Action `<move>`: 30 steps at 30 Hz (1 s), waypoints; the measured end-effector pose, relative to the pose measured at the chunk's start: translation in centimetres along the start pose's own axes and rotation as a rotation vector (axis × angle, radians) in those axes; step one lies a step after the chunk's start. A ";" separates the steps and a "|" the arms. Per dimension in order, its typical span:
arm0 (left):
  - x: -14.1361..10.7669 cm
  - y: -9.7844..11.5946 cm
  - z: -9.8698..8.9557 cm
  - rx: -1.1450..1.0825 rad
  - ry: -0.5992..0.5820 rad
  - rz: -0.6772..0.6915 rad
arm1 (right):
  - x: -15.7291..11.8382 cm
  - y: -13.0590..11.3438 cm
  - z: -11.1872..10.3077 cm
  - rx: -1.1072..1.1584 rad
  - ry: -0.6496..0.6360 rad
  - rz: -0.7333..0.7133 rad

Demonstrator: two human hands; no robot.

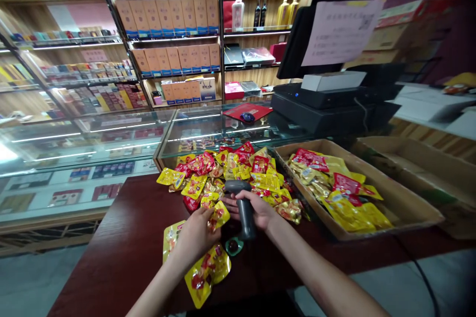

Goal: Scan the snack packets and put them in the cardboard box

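Observation:
My right hand point(256, 209) grips a dark grey handheld barcode scanner point(243, 208) by its handle, with the scanner head pointing toward me and down. My left hand point(195, 236) pinches a small yellow snack packet point(219, 215) close to the scanner. Below that hand lie two more yellow packets point(204, 275) point(170, 238) on the dark red counter point(111, 262). A heap of red and yellow foil snack packets point(230, 171) spreads just beyond both hands. A small green scanner stand point(234, 246) sits below the scanner.
A cardboard tray point(386, 198) holding similar packets stands at the right of the counter. Behind the heap are a glass display case point(92, 141) and a black checkout terminal point(327, 104). A black cable point(416, 262) hangs off the counter's front edge. Shelves of boxes and bottles line the back.

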State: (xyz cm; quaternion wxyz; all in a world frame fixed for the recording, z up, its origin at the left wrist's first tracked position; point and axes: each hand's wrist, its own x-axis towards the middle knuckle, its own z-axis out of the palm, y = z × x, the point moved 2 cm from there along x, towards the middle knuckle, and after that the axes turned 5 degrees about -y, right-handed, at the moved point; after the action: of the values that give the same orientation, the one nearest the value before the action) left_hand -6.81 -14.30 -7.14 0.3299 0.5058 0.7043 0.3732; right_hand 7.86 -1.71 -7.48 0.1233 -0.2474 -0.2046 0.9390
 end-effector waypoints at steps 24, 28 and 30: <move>10.9 1.5 -0.9 -0.752 -0.327 -0.334 | 0.2 -4.9 0.2 -0.220 0.026 -0.215; 12.4 1.2 -1.1 -0.724 -0.415 -0.379 | -0.5 -5.3 0.2 -0.275 0.075 -0.250; 13.1 1.3 -1.4 -0.703 -0.404 -0.401 | -0.9 -5.3 0.4 -0.327 0.141 -0.311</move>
State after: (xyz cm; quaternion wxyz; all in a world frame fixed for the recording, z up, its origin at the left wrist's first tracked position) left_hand -10.91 -1.70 -6.48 0.6785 0.2793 0.5402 0.4121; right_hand 9.17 2.54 -4.45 0.2386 -0.2948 -0.3805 0.8434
